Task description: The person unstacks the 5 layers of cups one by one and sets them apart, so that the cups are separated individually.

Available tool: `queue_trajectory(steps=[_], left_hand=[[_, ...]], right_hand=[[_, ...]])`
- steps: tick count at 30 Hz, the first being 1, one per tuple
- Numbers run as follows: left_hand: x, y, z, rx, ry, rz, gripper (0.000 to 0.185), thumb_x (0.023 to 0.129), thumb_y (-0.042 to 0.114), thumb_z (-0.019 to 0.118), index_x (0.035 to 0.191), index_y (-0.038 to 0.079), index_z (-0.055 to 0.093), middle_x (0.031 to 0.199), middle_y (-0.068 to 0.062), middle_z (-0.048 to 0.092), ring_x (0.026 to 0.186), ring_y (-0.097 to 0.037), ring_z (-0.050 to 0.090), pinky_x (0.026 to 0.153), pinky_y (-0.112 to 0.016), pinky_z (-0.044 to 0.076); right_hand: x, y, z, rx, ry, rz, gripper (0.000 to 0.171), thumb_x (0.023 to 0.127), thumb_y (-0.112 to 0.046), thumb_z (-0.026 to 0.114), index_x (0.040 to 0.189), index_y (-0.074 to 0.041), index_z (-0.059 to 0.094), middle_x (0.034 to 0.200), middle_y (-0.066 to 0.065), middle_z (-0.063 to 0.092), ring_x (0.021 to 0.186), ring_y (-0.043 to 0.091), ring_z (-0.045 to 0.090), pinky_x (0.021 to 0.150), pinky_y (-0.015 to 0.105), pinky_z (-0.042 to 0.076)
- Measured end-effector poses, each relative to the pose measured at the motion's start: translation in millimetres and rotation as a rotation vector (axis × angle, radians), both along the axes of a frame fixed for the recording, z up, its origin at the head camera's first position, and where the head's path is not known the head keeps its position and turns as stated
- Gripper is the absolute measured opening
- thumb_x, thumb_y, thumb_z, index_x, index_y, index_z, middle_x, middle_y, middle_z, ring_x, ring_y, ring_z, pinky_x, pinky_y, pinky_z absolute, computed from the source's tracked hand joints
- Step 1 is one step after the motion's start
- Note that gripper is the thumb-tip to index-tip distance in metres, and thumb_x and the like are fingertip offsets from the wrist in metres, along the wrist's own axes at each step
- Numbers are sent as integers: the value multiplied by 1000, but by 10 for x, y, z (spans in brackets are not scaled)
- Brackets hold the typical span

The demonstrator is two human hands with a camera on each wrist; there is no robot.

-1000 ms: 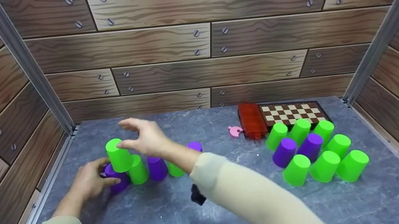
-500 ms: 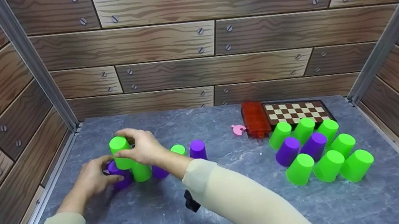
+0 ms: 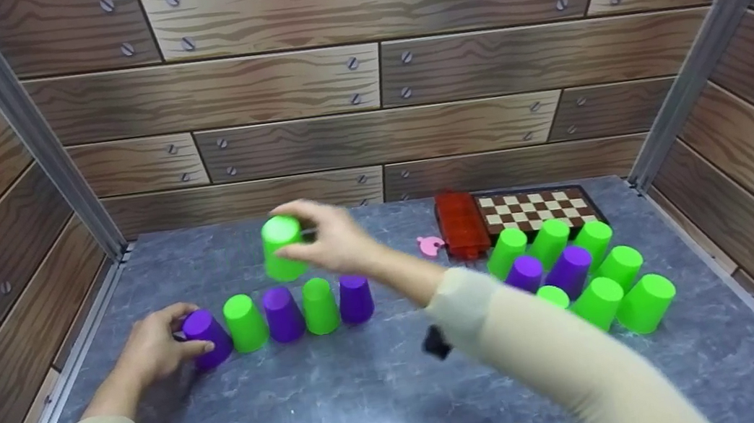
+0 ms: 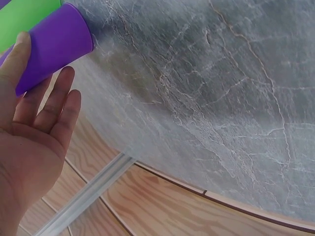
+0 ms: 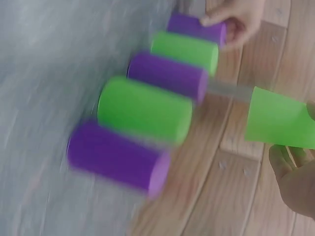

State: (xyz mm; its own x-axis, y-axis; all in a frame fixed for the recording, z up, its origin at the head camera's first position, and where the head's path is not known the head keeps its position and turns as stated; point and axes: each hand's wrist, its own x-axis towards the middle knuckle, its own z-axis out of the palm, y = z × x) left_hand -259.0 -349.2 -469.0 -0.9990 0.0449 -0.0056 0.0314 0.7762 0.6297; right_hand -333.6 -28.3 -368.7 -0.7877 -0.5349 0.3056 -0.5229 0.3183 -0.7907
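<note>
Item: green cup (image 3: 282, 248), upside down, plain glossy plastic, pinched at its side by the right hand (image 3: 333, 241) and held in the air above a row of five cups (image 3: 281, 314), apparently to be set down as a second tier.

Row: alternating purple and green, all inverted, standing close together on the grey table (image 3: 344, 405).

Left hand (image 3: 151, 347): fingers curled round the end purple cup (image 3: 206, 336) (probably steadying the row).

Right of this: a loose cluster of cups (image 3: 585, 271), a chessboard (image 3: 529, 208).
</note>
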Motion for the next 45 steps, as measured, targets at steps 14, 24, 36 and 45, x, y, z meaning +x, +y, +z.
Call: queue_trajectory(steps=[14, 24, 36, 45], left_hand=[[79, -104, -50, -4, -6, -3, 61, 83, 19, 93, 132, -2, 64, 120, -29, 73, 109, -44, 70, 95, -61, 56], [73, -108, -41, -9, -12, 5, 63, 83, 20, 93, 133, -3, 63, 123, -32, 71, 111, -47, 69, 96, -62, 55], [40, -57, -38, -16, 22, -10, 62, 82, 18, 94, 131, -3, 64, 120, -32, 72, 109, -47, 69, 95, -63, 55], [15, 3, -9, -30, 41, -24, 59, 81, 17, 94, 129, -3, 65, 115, -28, 74, 105, -43, 71, 93, -61, 56]], right_hand=[[-237, 1460, 188, 82, 51, -175, 53, 90, -16, 86, 137, -8, 66, 127, 6, 72, 117, 24, 68, 104, 42, 55], [-263, 2113, 12, 225, 6, -175, 51, 89, -13, 86, 136, -7, 66, 124, 9, 73, 111, 27, 70, 98, 46, 58], [-365, 2377, -442, 415, -71, -131, 49, 88, -8, 88, 132, -7, 68, 127, 10, 71, 116, 30, 65, 102, 52, 55], [-427, 2486, -607, 509, -75, -159, 52, 89, -7, 87, 137, -4, 67, 133, 12, 70, 120, 31, 64, 104, 50, 54]])
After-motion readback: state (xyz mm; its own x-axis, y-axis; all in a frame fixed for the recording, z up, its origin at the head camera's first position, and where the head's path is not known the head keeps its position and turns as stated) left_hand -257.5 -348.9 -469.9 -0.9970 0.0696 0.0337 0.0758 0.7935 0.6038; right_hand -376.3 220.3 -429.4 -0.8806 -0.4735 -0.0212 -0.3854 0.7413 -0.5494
